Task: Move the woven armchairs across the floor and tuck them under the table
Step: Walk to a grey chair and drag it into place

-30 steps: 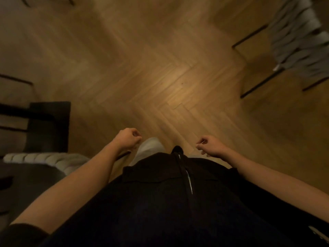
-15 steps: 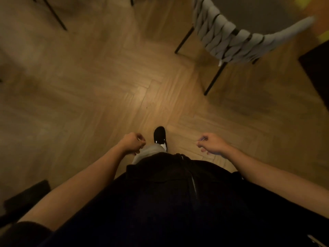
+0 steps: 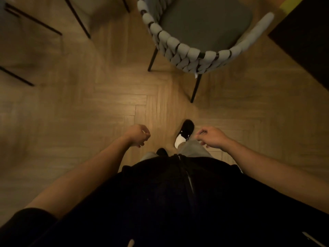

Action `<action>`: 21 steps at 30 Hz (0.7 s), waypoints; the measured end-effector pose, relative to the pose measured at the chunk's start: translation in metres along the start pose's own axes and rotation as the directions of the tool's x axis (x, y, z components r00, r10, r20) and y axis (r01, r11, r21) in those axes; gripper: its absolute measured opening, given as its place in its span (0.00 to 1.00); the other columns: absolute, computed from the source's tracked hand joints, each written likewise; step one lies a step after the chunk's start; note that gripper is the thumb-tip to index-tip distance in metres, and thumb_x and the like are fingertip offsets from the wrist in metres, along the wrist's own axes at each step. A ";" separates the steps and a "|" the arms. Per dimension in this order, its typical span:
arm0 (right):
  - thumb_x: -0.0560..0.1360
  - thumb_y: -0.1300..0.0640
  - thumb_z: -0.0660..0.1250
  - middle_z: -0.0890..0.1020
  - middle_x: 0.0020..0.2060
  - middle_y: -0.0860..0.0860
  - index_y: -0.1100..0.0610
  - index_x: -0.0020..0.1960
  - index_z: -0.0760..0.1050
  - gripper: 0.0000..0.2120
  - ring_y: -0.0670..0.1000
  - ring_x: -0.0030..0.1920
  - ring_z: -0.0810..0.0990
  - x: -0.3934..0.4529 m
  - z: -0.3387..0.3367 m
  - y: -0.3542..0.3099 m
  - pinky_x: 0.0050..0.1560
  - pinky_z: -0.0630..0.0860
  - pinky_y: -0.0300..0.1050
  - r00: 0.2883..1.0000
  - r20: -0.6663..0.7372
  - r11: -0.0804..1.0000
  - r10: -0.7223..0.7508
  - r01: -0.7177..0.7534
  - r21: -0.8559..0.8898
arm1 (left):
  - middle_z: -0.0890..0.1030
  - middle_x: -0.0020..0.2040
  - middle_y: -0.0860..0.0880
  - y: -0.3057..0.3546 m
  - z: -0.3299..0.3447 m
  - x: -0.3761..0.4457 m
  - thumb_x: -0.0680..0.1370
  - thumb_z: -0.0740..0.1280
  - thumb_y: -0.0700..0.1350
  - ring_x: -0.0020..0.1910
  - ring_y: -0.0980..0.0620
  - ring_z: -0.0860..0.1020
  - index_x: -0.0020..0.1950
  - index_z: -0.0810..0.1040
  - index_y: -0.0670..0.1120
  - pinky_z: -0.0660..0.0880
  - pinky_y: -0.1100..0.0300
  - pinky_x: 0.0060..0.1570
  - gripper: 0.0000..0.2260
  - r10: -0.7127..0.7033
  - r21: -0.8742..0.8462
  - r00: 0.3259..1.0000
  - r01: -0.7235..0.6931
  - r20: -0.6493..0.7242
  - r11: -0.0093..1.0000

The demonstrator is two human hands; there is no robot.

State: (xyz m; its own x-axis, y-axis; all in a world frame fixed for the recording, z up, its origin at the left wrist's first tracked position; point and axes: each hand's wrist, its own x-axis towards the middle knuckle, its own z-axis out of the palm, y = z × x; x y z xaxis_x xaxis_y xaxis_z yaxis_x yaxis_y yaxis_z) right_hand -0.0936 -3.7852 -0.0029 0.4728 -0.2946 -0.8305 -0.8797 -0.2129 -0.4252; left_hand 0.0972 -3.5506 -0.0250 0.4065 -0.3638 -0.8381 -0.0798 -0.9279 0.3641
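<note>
A woven armchair [image 3: 187, 52] stands straight ahead at the top of the head view. It has a grey braided backrest, a dark grey seat and thin black legs, and its back is turned toward me. My left hand [image 3: 138, 135] and my right hand [image 3: 212, 138] hang in front of my waist, well short of the chair. Both have loosely curled fingers and hold nothing. A dark flat surface [image 3: 302, 41], possibly the table, fills the upper right corner.
Thin black legs of other furniture [image 3: 78, 18] cross the upper left, with more at the left edge [image 3: 16, 77]. Herringbone wood floor [image 3: 106, 104] lies open between me and the chair. My black shoe [image 3: 186, 130] steps forward.
The view swung toward the woven armchair, which went from the upper right to directly ahead and much closer. Both hands stayed in front of my waist, holding nothing.
</note>
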 end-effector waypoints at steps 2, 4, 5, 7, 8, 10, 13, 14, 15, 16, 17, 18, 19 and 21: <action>0.79 0.55 0.68 0.85 0.49 0.56 0.56 0.51 0.79 0.05 0.56 0.51 0.84 0.016 -0.018 -0.008 0.45 0.80 0.49 1.000 -0.004 0.999 0.026 -0.026 0.021 | 0.82 0.49 0.46 0.020 -0.020 0.020 0.83 0.63 0.44 0.43 0.49 0.82 0.58 0.77 0.46 0.79 0.58 0.37 0.06 0.002 0.021 1.000 -0.002 -0.005 1.000; 0.79 0.54 0.68 0.85 0.49 0.56 0.55 0.50 0.79 0.04 0.57 0.52 0.84 0.034 -0.038 -0.016 0.49 0.81 0.52 0.999 -0.012 0.998 0.042 -0.041 0.037 | 0.82 0.49 0.45 0.039 -0.037 0.039 0.83 0.64 0.44 0.44 0.48 0.82 0.58 0.78 0.46 0.81 0.55 0.41 0.06 -0.013 0.030 1.000 0.014 -0.016 0.999; 0.79 0.54 0.68 0.85 0.49 0.55 0.54 0.48 0.79 0.03 0.56 0.51 0.84 0.042 -0.049 -0.021 0.49 0.81 0.52 0.999 -0.015 0.998 0.044 -0.043 0.048 | 0.82 0.49 0.45 0.048 -0.045 0.048 0.83 0.64 0.44 0.44 0.48 0.82 0.58 0.78 0.46 0.82 0.54 0.43 0.06 -0.019 0.037 1.000 0.020 -0.018 0.999; 0.78 0.55 0.69 0.84 0.49 0.53 0.52 0.46 0.79 0.03 0.55 0.51 0.84 0.059 -0.072 -0.031 0.49 0.80 0.50 0.999 -0.021 0.997 0.042 -0.040 0.068 | 0.81 0.50 0.45 0.068 -0.061 0.065 0.83 0.64 0.44 0.45 0.48 0.82 0.59 0.77 0.46 0.81 0.54 0.44 0.07 -0.024 0.054 1.000 0.024 -0.004 0.998; 0.78 0.55 0.69 0.84 0.49 0.52 0.52 0.46 0.79 0.02 0.54 0.51 0.84 0.066 -0.084 -0.035 0.51 0.80 0.50 0.999 -0.018 0.997 0.039 -0.038 0.067 | 0.81 0.50 0.45 0.078 -0.069 0.073 0.83 0.64 0.44 0.45 0.48 0.82 0.60 0.77 0.46 0.81 0.54 0.44 0.07 -0.028 0.060 1.000 0.028 0.007 0.998; 0.78 0.55 0.69 0.84 0.49 0.52 0.52 0.48 0.79 0.01 0.53 0.50 0.83 0.080 -0.106 -0.046 0.51 0.79 0.50 1.000 -0.004 0.998 0.028 -0.028 0.060 | 0.81 0.49 0.45 0.098 -0.086 0.089 0.83 0.64 0.45 0.44 0.48 0.82 0.60 0.77 0.46 0.82 0.54 0.43 0.07 -0.023 0.055 1.000 0.022 0.015 0.998; 0.78 0.55 0.69 0.84 0.49 0.53 0.55 0.50 0.80 0.04 0.54 0.50 0.84 0.100 -0.139 -0.066 0.45 0.78 0.46 1.000 0.002 0.998 0.015 -0.015 0.059 | 0.82 0.48 0.46 0.131 -0.109 0.110 0.83 0.65 0.44 0.43 0.49 0.82 0.59 0.77 0.47 0.82 0.56 0.42 0.06 0.004 0.057 1.000 -0.005 0.005 0.998; 0.78 0.56 0.69 0.84 0.49 0.53 0.55 0.51 0.80 0.04 0.54 0.50 0.84 0.106 -0.148 -0.074 0.43 0.78 0.45 1.000 0.001 0.998 0.011 -0.011 0.063 | 0.82 0.48 0.46 0.141 -0.117 0.116 0.83 0.65 0.44 0.43 0.50 0.82 0.58 0.77 0.47 0.81 0.56 0.41 0.06 0.014 0.069 1.000 -0.014 -0.003 0.998; 0.78 0.56 0.69 0.84 0.49 0.53 0.55 0.51 0.80 0.04 0.54 0.50 0.84 0.113 -0.157 -0.082 0.43 0.78 0.45 1.000 0.000 0.997 0.008 -0.008 0.072 | 0.82 0.48 0.46 0.152 -0.125 0.122 0.82 0.65 0.44 0.43 0.50 0.82 0.57 0.78 0.47 0.81 0.56 0.42 0.05 0.027 0.083 1.000 -0.026 -0.011 0.996; 0.77 0.56 0.69 0.85 0.49 0.53 0.55 0.50 0.81 0.04 0.54 0.50 0.84 0.120 -0.165 -0.089 0.43 0.78 0.46 1.000 -0.004 0.997 0.007 -0.007 0.082 | 0.83 0.48 0.46 0.162 -0.133 0.128 0.82 0.65 0.44 0.43 0.50 0.82 0.56 0.79 0.47 0.82 0.55 0.43 0.05 0.046 0.098 0.999 -0.044 -0.019 0.994; 0.77 0.56 0.69 0.85 0.48 0.53 0.55 0.50 0.81 0.04 0.54 0.50 0.84 0.127 -0.173 -0.096 0.44 0.79 0.47 1.000 -0.015 0.996 0.006 -0.005 0.093 | 0.83 0.48 0.46 0.171 -0.143 0.136 0.81 0.66 0.43 0.44 0.50 0.82 0.55 0.79 0.48 0.81 0.55 0.44 0.04 0.069 0.111 0.997 -0.065 -0.030 0.992; 0.77 0.55 0.70 0.85 0.46 0.52 0.55 0.49 0.81 0.04 0.53 0.48 0.85 0.133 -0.179 -0.104 0.45 0.80 0.48 0.999 -0.033 0.995 0.002 0.002 0.102 | 0.82 0.49 0.47 0.181 -0.153 0.143 0.81 0.66 0.43 0.46 0.51 0.82 0.55 0.79 0.49 0.80 0.55 0.43 0.04 0.097 0.126 0.994 -0.090 -0.044 0.988; 0.76 0.55 0.70 0.86 0.45 0.52 0.54 0.48 0.81 0.03 0.53 0.47 0.85 0.139 -0.185 -0.112 0.46 0.81 0.50 0.998 -0.060 0.994 -0.008 0.015 0.109 | 0.82 0.49 0.48 0.190 -0.164 0.149 0.81 0.66 0.43 0.48 0.51 0.81 0.54 0.78 0.50 0.77 0.57 0.42 0.05 0.126 0.142 0.990 -0.115 -0.068 0.983; 0.76 0.56 0.70 0.86 0.41 0.51 0.53 0.45 0.81 0.03 0.51 0.45 0.86 0.152 -0.195 -0.127 0.50 0.83 0.51 0.992 -0.118 0.992 -0.036 0.050 0.119 | 0.81 0.50 0.50 0.208 -0.184 0.162 0.81 0.65 0.41 0.50 0.51 0.79 0.56 0.79 0.50 0.72 0.61 0.41 0.06 0.199 0.171 0.971 -0.175 -0.133 0.970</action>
State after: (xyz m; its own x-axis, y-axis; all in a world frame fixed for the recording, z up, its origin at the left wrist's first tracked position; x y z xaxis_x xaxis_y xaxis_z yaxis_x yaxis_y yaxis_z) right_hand 0.0998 -3.9850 -0.0046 0.5067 -0.3948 -0.7665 -0.8549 -0.1148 -0.5060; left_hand 0.3139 -3.7875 -0.0103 0.5002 -0.5267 -0.6873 -0.3037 -0.8500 0.4304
